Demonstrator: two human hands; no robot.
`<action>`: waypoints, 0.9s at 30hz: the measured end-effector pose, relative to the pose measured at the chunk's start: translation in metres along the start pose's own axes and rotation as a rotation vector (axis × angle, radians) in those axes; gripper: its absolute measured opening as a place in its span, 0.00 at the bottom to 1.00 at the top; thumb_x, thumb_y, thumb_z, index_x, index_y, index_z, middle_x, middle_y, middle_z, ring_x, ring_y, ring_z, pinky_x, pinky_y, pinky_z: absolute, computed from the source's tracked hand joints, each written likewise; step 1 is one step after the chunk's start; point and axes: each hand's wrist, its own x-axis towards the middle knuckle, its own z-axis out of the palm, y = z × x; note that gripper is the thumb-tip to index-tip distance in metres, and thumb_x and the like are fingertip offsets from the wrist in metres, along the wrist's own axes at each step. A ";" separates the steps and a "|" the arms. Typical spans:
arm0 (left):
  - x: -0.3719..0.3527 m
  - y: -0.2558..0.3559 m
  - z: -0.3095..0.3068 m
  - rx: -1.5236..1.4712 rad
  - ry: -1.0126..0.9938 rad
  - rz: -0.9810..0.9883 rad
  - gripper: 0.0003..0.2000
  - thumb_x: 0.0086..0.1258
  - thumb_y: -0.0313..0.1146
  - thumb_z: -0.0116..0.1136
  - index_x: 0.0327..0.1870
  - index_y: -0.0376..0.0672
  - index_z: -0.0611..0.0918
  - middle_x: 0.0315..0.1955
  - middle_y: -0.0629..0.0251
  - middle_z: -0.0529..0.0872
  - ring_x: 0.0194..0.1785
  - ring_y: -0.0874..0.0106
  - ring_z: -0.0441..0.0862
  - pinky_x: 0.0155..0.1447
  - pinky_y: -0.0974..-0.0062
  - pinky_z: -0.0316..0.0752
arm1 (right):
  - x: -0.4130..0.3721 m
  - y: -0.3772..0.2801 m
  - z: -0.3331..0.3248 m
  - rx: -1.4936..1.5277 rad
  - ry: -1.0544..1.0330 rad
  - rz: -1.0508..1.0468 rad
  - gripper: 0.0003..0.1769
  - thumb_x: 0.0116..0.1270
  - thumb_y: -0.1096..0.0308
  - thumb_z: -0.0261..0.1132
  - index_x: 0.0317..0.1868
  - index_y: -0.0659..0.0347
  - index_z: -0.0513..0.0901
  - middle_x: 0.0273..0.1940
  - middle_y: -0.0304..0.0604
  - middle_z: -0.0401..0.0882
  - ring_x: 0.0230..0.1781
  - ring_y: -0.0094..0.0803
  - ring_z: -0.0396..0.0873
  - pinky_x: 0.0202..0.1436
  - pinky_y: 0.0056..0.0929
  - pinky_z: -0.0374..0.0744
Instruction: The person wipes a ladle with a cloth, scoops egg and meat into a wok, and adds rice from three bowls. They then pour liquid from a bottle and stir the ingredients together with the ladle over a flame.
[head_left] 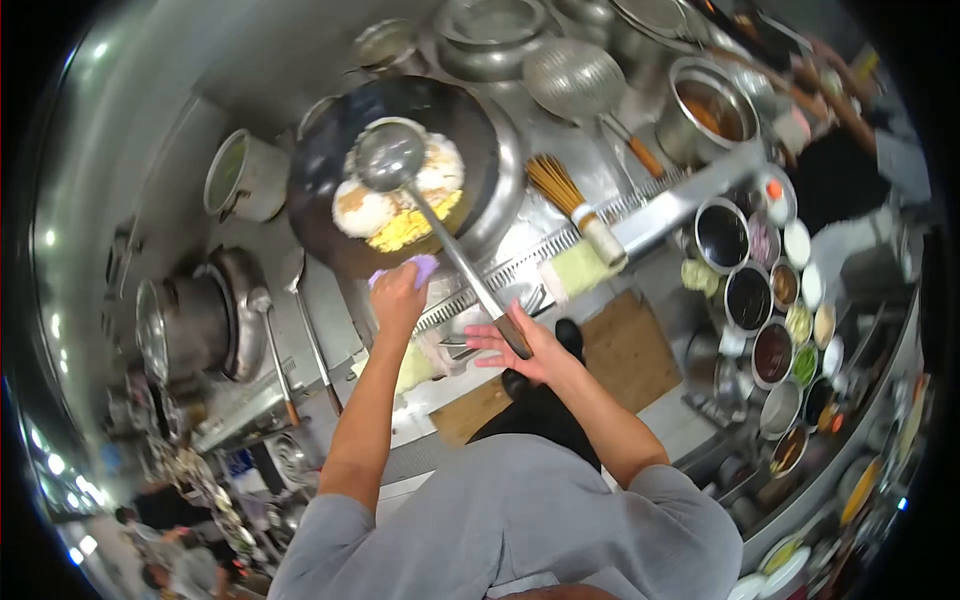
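Note:
My left hand (398, 297) is closed round a purple cloth (405, 270) at the near rim of a large dark wok (318, 165). In the wok lie white rice (362, 212) and yellow scrambled egg (402, 230). A long-handled steel ladle (390, 155) rests its bowl over the rice, its shaft crossing the wok's near rim. The ladle's wooden grip lies across the palm of my right hand (530, 352), whose fingers are stretched out and spread, not wrapped round it.
A bamboo brush (565, 190) lies right of the wok near a folded green cloth (582, 268). Behind it are a perforated strainer (573, 78) and a pot of reddish liquid (708, 108). Seasoning bowls (750, 297) line the right side. A pot (247, 177) stands left. Another person's dark clothing (845, 185) shows upper right.

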 end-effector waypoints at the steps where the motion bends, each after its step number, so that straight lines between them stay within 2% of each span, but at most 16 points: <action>1: 0.005 -0.006 0.005 0.007 0.005 -0.018 0.11 0.56 0.36 0.71 0.31 0.45 0.79 0.24 0.59 0.84 0.29 0.58 0.83 0.36 0.60 0.74 | 0.019 -0.010 -0.003 -0.038 -0.031 0.038 0.36 0.78 0.38 0.43 0.67 0.62 0.69 0.56 0.54 0.80 0.53 0.43 0.82 0.51 0.47 0.84; 3: 0.017 -0.013 0.013 0.002 -0.023 -0.030 0.11 0.56 0.36 0.71 0.32 0.45 0.79 0.25 0.59 0.84 0.30 0.58 0.83 0.37 0.60 0.75 | 0.039 -0.029 -0.001 -0.120 -0.096 0.084 0.37 0.78 0.37 0.39 0.68 0.62 0.67 0.57 0.55 0.79 0.55 0.46 0.82 0.53 0.49 0.84; 4: 0.023 -0.013 0.014 0.007 -0.075 -0.097 0.12 0.56 0.36 0.71 0.33 0.44 0.80 0.26 0.58 0.85 0.31 0.57 0.83 0.36 0.60 0.75 | 0.038 -0.037 0.000 -0.171 -0.131 0.112 0.37 0.78 0.38 0.39 0.68 0.61 0.68 0.57 0.55 0.79 0.54 0.46 0.82 0.51 0.48 0.85; 6: 0.021 -0.015 0.022 0.012 -0.117 -0.093 0.11 0.56 0.37 0.71 0.34 0.44 0.80 0.23 0.57 0.84 0.30 0.56 0.83 0.35 0.60 0.74 | 0.018 -0.034 -0.009 -0.219 -0.167 0.158 0.36 0.78 0.38 0.40 0.67 0.60 0.69 0.57 0.55 0.79 0.51 0.46 0.84 0.47 0.48 0.86; 7: 0.016 -0.013 0.022 -0.001 -0.110 -0.090 0.11 0.57 0.37 0.71 0.33 0.45 0.81 0.23 0.57 0.83 0.29 0.56 0.83 0.34 0.60 0.74 | 0.004 -0.026 -0.033 -0.188 -0.162 0.277 0.37 0.77 0.37 0.40 0.65 0.61 0.72 0.53 0.54 0.82 0.49 0.46 0.84 0.47 0.47 0.86; 8: 0.024 -0.010 0.019 -0.009 -0.085 -0.084 0.11 0.57 0.37 0.71 0.33 0.45 0.81 0.22 0.57 0.83 0.28 0.56 0.83 0.34 0.59 0.74 | -0.001 -0.015 -0.077 -0.235 -0.226 0.472 0.33 0.78 0.40 0.45 0.61 0.61 0.74 0.46 0.54 0.84 0.45 0.47 0.86 0.46 0.47 0.86; 10: 0.028 -0.004 0.010 -0.028 -0.071 -0.066 0.10 0.58 0.37 0.70 0.32 0.45 0.80 0.21 0.57 0.82 0.27 0.56 0.82 0.34 0.59 0.73 | -0.012 0.017 -0.148 -0.550 0.099 0.533 0.27 0.78 0.45 0.49 0.53 0.63 0.79 0.38 0.52 0.85 0.37 0.45 0.86 0.42 0.42 0.87; 12: 0.026 0.005 -0.003 -0.010 -0.075 -0.065 0.10 0.59 0.37 0.70 0.32 0.44 0.80 0.21 0.57 0.82 0.27 0.56 0.82 0.35 0.59 0.73 | 0.009 0.055 -0.231 -0.621 0.463 0.359 0.21 0.76 0.52 0.55 0.59 0.59 0.75 0.42 0.46 0.83 0.38 0.40 0.84 0.44 0.42 0.86; 15: 0.016 0.009 -0.014 0.082 -0.093 -0.047 0.10 0.59 0.36 0.70 0.32 0.43 0.79 0.22 0.57 0.82 0.28 0.56 0.81 0.36 0.58 0.73 | 0.072 0.104 -0.264 -0.281 0.585 0.079 0.24 0.73 0.55 0.57 0.65 0.51 0.68 0.49 0.41 0.81 0.44 0.36 0.82 0.49 0.46 0.83; 16: 0.012 0.007 -0.019 0.089 -0.106 -0.056 0.10 0.59 0.35 0.70 0.32 0.43 0.79 0.23 0.57 0.81 0.29 0.55 0.81 0.36 0.58 0.73 | 0.102 0.123 -0.281 -0.052 0.526 0.005 0.27 0.73 0.58 0.58 0.70 0.44 0.61 0.56 0.38 0.78 0.50 0.33 0.80 0.51 0.49 0.81; 18: -0.003 0.005 -0.029 0.095 -0.149 -0.057 0.10 0.58 0.34 0.70 0.32 0.43 0.79 0.23 0.56 0.81 0.29 0.54 0.81 0.36 0.57 0.73 | 0.129 0.126 -0.239 -0.152 0.628 -0.023 0.25 0.73 0.64 0.53 0.69 0.53 0.65 0.56 0.41 0.78 0.51 0.38 0.80 0.52 0.43 0.82; 19: -0.008 0.008 -0.036 0.126 -0.180 -0.064 0.10 0.58 0.34 0.70 0.31 0.43 0.78 0.23 0.55 0.81 0.29 0.53 0.80 0.37 0.57 0.73 | 0.131 0.131 -0.234 -0.190 0.674 -0.054 0.23 0.72 0.64 0.53 0.67 0.53 0.69 0.55 0.41 0.79 0.51 0.36 0.80 0.51 0.40 0.82; 22: -0.020 0.017 -0.052 0.150 -0.200 -0.072 0.12 0.57 0.33 0.71 0.30 0.42 0.77 0.22 0.53 0.79 0.28 0.51 0.79 0.36 0.56 0.73 | 0.169 0.184 -0.288 -0.311 0.627 -0.115 0.18 0.64 0.77 0.61 0.55 0.57 0.77 0.43 0.39 0.83 0.42 0.33 0.83 0.45 0.34 0.83; 25: -0.037 0.022 -0.064 0.136 -0.213 -0.102 0.13 0.57 0.33 0.72 0.28 0.41 0.75 0.22 0.52 0.79 0.28 0.51 0.78 0.34 0.56 0.72 | 0.167 0.193 -0.281 -0.306 0.709 -0.153 0.17 0.59 0.81 0.64 0.50 0.61 0.79 0.39 0.38 0.83 0.38 0.33 0.83 0.41 0.31 0.84; 27: -0.046 0.021 -0.067 0.130 -0.201 -0.131 0.14 0.57 0.33 0.72 0.28 0.40 0.75 0.22 0.52 0.79 0.28 0.50 0.78 0.33 0.56 0.71 | 0.171 0.202 -0.286 -0.360 0.733 -0.211 0.15 0.60 0.81 0.64 0.48 0.62 0.80 0.38 0.39 0.83 0.38 0.34 0.83 0.40 0.31 0.84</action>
